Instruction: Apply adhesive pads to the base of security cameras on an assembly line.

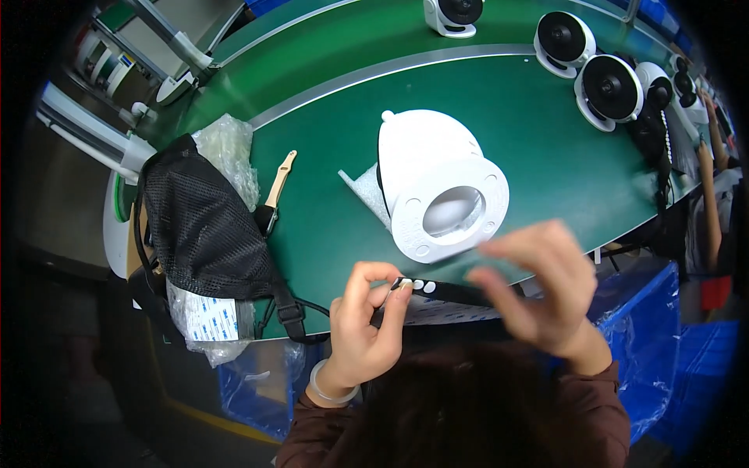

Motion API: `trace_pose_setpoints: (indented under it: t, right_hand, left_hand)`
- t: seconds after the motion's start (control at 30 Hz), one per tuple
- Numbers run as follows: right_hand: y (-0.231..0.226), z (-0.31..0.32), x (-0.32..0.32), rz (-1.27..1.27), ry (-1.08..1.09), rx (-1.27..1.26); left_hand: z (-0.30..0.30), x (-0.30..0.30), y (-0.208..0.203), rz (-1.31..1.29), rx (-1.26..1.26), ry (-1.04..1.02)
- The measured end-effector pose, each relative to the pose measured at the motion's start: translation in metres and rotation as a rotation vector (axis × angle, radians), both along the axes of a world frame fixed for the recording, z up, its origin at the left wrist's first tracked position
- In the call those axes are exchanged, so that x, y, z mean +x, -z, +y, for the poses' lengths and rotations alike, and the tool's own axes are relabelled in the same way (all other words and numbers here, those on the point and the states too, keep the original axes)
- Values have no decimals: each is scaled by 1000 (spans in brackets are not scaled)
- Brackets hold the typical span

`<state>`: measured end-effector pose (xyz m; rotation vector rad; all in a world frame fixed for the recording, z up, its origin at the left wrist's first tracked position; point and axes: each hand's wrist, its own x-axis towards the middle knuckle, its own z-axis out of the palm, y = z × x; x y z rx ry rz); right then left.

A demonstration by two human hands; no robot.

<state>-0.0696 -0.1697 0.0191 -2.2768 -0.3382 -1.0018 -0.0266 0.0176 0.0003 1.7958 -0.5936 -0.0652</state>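
Observation:
My left hand [367, 324] pinches the end of a black strip [452, 292] bearing small white round pads [424, 286]. The strip runs rightward along the table's near edge. My right hand [546, 288], slightly blurred, hovers past the strip's other end, thumb and fingers apart and nothing visible between them. Just beyond both hands, a white rounded fan-like appliance [429, 144] lies tipped over. Its base [409, 226] faces me, with a round opening and several small round recesses. A piece of white foam [367, 195] shows beneath its left side.
A black mesh bag [203, 222] with straps lies at the left, near clear plastic wrap [230, 148] and a wooden-handled brush [281, 183]. Several similar white-and-black appliances [612, 90] stand at the far right, another [455, 17] at the back. Blue plastic bags [644, 343] hang below the green table [320, 226].

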Motion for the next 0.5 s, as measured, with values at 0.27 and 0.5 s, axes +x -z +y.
trace_pose_setpoints:
  t: [0.27, 0.5]
  right_hand:
    - [23, 13, -9, 284, -131, 400]
    - [22, 18, -13, 147, -47, 294]
  left_hand:
    - [-9, 1, -6, -91, 10, 129]
    - [-15, -2, -8, -195, 89, 24]
